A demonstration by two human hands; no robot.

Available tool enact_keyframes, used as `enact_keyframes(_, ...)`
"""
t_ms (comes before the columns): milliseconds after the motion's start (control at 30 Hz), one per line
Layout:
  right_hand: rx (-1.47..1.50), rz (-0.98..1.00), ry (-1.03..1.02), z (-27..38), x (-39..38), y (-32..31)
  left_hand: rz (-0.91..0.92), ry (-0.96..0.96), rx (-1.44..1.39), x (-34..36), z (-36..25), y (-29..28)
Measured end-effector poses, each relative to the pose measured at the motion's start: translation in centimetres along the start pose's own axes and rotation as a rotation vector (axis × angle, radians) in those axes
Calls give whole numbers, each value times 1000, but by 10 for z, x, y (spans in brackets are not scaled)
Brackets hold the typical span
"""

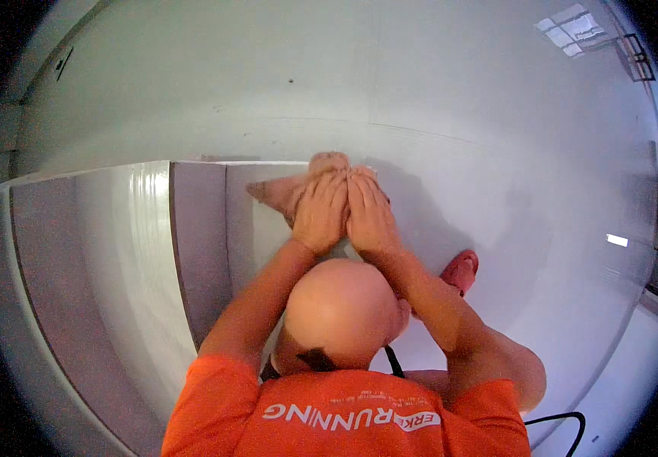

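Observation:
A brownish-pink cloth (pixel 277 192) lies bunched beneath both of my hands, at the end of a pale ledge. One pointed corner spreads out to the left, and a rounded fold stands up beyond the fingertips. My left hand (pixel 321 212) is closed over the cloth's middle, fingers pointing away from me. Right beside it, nearly touching, my right hand (pixel 372 217) is closed over the cloth's right side. Some of the cloth is hidden under the palms and fingers.
Pale step-like ledges (pixel 199 228) with dark edges run along the left. A smooth, shiny grey surface (pixel 435 84) stretches beyond and to the right. A bent knee (pixel 340 308) rises between my forearms. A red shoe (pixel 460 270) is right of my right forearm. A black cable (pixel 572 416) curves at lower right.

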State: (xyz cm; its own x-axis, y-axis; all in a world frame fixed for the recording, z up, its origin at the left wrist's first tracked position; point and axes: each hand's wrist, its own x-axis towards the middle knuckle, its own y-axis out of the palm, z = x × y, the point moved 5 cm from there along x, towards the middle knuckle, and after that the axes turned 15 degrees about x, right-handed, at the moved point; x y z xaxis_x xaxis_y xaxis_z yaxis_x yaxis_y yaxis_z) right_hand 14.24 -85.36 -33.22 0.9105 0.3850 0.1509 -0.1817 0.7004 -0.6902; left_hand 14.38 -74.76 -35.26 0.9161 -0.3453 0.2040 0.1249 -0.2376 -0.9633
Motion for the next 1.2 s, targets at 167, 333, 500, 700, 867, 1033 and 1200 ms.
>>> enact_keyframes(167, 23, -48, 12, -19, 17, 6, 3, -47, 57, 17, 4, 9)
enact_keyframes(333, 74, 85, 105, -15, -14, 5, 80, -146, -97, -29, -14, 4)
enact_keyframes(500, 292, 350, -170, 0, -57, 13, 186, 27, 74, -102, -23, 25)
enact_keyframes(700, -29, 163, -63, -16, -41, 18, 103, -19, 27, -51, -26, 15)
enact_keyframes(867, 16, 96, -28, -19, 2, -16, 20, -10, -48, 7, -15, 17)
enact_keyframes(1033, 157, 218, 276, -34, 22, -20, 89, -58, 14, 33, -17, 13)
enact_keyframes(1200, -22, 160, -22, -19, -27, 7, 138, -76, -155, -27, -25, -4)
